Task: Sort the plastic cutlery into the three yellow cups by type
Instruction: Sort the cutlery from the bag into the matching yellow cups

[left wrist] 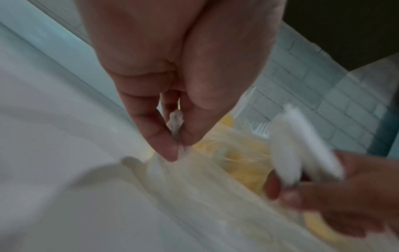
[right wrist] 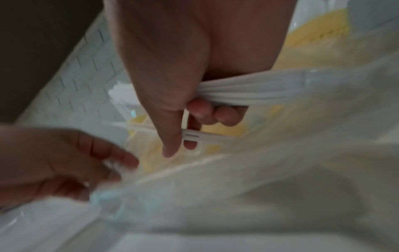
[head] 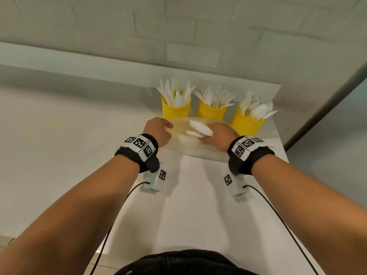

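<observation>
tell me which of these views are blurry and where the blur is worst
Head view: mostly sharp, cups crisp, only the cutlery in the right hand smears. Left wrist view: left hand fairly clear, the plastic bag streaked. Right wrist view: softest overall, bag and lower half smeared.

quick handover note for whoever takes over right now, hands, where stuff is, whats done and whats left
Left hand: pinches the edge of the clear plastic bag on the white counter.
Right hand: grips a bundle of white plastic cutlery over the bag; type unclear.
Three yellow perforated cups stand behind: left cup knives, middle cup forks, right cup spoons.
Done: most sorted.
Left: cup the held bundle, check the bag.
</observation>
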